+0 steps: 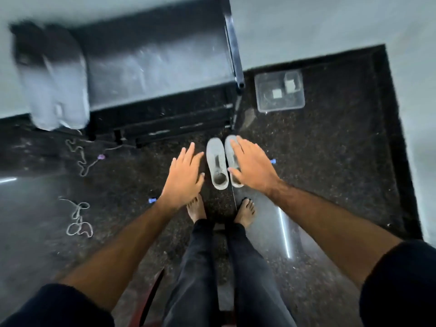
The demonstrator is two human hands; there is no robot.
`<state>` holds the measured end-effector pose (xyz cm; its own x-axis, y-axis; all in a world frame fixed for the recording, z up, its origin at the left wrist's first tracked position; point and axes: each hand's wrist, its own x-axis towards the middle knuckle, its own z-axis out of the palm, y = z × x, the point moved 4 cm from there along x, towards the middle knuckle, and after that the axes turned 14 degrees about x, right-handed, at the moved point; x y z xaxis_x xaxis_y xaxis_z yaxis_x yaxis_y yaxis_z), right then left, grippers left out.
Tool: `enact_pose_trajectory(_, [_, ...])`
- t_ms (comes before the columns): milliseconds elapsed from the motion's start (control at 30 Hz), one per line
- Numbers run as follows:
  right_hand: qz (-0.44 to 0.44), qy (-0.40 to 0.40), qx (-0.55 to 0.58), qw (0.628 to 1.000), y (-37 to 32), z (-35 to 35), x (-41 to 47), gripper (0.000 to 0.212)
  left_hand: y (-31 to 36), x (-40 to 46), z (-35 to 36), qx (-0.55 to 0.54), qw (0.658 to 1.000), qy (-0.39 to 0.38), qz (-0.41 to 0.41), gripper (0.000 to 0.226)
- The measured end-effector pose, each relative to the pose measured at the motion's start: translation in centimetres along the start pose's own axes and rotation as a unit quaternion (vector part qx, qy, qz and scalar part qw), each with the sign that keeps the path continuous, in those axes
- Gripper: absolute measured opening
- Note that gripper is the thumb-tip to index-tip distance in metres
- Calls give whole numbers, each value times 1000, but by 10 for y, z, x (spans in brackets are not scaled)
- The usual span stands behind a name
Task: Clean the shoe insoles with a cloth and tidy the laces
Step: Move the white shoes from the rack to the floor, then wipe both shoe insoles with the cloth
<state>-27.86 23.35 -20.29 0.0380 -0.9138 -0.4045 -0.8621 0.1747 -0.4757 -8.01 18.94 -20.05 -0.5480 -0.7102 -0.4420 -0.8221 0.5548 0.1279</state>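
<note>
Two grey shoes point(220, 165) side by side on dark speckled floor point(330, 161), toes far, just beyond bare feet point(197, 208). Left hand point(185, 175) flat, fingers straight, holding nothing, just left of shoes; right hand point(252, 165) likewise spread, overlapping rt shoe, contact unclear. Loose laces point(79, 219) on floor well left; clear plastic box point(279, 90) far right.

Black bench point(155, 67) blocks beyond shoes point(217, 166); bare floor point(330, 161) free to right w/ plastic box point(279, 90).
</note>
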Motion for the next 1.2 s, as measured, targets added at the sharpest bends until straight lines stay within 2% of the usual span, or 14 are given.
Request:
enact_pose_trajectory(133, [-49, 19, 1, 999, -69, -77, -28, 86, -13, -55, -93, 9, 999, 46, -28, 57])
enact_pose_trajectory(267, [-89, 22, 11, 996, -123, -129, -42, 86, -32, -97, -155, -11, 992, 88, -87, 54])
enact_pose_trajectory(533, [-162, 12, 3, 987, -210, -177, -20, 78, -96, -134, -207, -92, 964, 145, -201, 53])
enact_pose_trajectory(733, [-186, -25, -1, 982, -277, -165, 46, 73, -188, -131, -216, -157, 933, 160, -282, 47])
enact_pose_trajectory(933, [-168, -107, 20, 980, -343, -113, 134, 71, -293, -104, -183, -270, 887, 151, -342, 46])
enact_pose_trajectory(1200, [-131, -122, 32, 983, -385, -51, 247, 70, -385, -30, -160, -264, 885, 126, -363, 55])
